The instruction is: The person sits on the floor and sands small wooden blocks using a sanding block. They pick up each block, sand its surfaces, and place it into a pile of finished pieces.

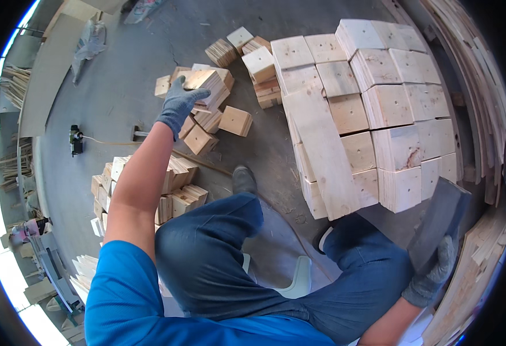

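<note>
My left hand (181,102), in a grey glove, reaches out to a loose pile of wooden blocks. Its thumb and fingers grip a layered wooden block (210,92) on top of that pile. Down at the right, beside my knee, my gloved right hand (437,274) is closed around a dark grey flat board (440,222), held tilted. I cannot tell what this board is made of. In front of me to the right, wooden blocks (388,106) stand stacked in rows, many with a small hole in the face. A long pale plank (321,147) lies over the stack's left part.
More blocks (175,173) are heaped left of my knee. A hammer (140,134) and a hose (201,163) lie on the floor, near a small dark tool (76,141). Long boards (472,75) line the right side. A plastic bag (90,43) lies at the far left.
</note>
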Action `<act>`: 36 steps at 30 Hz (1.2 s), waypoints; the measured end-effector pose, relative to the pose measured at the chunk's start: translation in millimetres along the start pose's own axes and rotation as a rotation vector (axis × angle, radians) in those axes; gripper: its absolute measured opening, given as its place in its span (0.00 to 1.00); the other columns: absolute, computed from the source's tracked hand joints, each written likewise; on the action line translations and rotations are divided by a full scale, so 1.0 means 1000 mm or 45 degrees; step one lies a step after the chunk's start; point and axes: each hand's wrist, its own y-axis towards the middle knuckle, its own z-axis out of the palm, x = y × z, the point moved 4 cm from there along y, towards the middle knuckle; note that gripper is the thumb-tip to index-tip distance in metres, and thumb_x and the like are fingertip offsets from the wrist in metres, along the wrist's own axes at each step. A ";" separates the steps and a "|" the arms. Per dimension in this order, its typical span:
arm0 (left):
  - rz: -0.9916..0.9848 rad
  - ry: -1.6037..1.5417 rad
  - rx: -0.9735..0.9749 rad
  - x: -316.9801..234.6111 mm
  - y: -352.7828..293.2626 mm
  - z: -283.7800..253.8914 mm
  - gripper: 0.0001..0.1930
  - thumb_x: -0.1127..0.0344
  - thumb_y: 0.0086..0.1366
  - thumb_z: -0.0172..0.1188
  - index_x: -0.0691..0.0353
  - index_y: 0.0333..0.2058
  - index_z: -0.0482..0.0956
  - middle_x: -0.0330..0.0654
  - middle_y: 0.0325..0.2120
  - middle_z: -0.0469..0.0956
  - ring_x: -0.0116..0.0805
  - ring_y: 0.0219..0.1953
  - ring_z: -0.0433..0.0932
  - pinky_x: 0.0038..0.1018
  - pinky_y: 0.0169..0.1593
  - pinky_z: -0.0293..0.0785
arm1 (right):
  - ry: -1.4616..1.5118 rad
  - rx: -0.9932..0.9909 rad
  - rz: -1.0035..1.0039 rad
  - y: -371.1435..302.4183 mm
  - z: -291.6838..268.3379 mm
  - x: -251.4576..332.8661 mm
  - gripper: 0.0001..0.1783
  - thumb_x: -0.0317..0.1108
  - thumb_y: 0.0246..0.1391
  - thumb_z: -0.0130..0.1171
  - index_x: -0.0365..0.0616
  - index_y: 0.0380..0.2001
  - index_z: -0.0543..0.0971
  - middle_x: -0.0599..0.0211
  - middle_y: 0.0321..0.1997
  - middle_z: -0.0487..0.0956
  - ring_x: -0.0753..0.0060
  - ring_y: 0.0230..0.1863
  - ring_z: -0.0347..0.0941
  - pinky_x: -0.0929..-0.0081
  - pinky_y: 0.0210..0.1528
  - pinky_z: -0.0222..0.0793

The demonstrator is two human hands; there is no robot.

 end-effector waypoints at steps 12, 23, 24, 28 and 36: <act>0.070 -1.204 0.632 -0.139 -0.190 -0.063 0.37 0.62 0.69 0.66 0.67 0.72 0.64 0.50 0.55 0.79 0.38 0.51 0.84 0.34 0.50 0.87 | -0.062 -0.077 -0.126 -0.007 0.015 0.017 0.34 0.39 0.62 0.71 0.32 0.66 0.75 0.62 0.57 0.81 0.71 0.53 0.78 0.74 0.55 0.75; -0.249 -1.535 0.709 -0.144 -0.318 0.037 0.34 0.49 0.72 0.64 0.64 0.68 0.69 0.52 0.60 0.76 0.49 0.60 0.78 0.45 0.59 0.81 | -0.046 -0.257 -0.109 -0.001 -0.018 -0.002 0.37 0.43 0.56 0.78 0.34 0.64 0.79 0.59 0.50 0.86 0.73 0.40 0.83 0.73 0.39 0.80; -0.302 -1.558 0.687 -0.147 -0.326 0.049 0.35 0.48 0.71 0.65 0.64 0.68 0.69 0.52 0.60 0.76 0.49 0.59 0.78 0.46 0.59 0.81 | -0.056 -0.263 -0.095 -0.002 -0.016 -0.002 0.38 0.43 0.56 0.79 0.34 0.64 0.79 0.58 0.50 0.87 0.72 0.40 0.83 0.73 0.39 0.81; -0.430 -1.653 0.660 -0.164 -0.354 0.086 0.32 0.50 0.71 0.68 0.63 0.66 0.72 0.51 0.57 0.78 0.48 0.57 0.79 0.44 0.57 0.80 | -0.082 -0.245 -0.076 -0.010 -0.010 0.006 0.38 0.43 0.55 0.79 0.35 0.65 0.79 0.57 0.51 0.87 0.72 0.39 0.83 0.72 0.38 0.81; -0.612 -1.701 0.629 -0.159 -0.355 0.133 0.31 0.53 0.70 0.71 0.64 0.63 0.73 0.50 0.55 0.78 0.49 0.56 0.81 0.47 0.61 0.79 | -0.162 -0.242 -0.153 0.002 -0.011 -0.001 0.40 0.44 0.54 0.80 0.35 0.65 0.79 0.56 0.52 0.87 0.69 0.44 0.84 0.70 0.45 0.81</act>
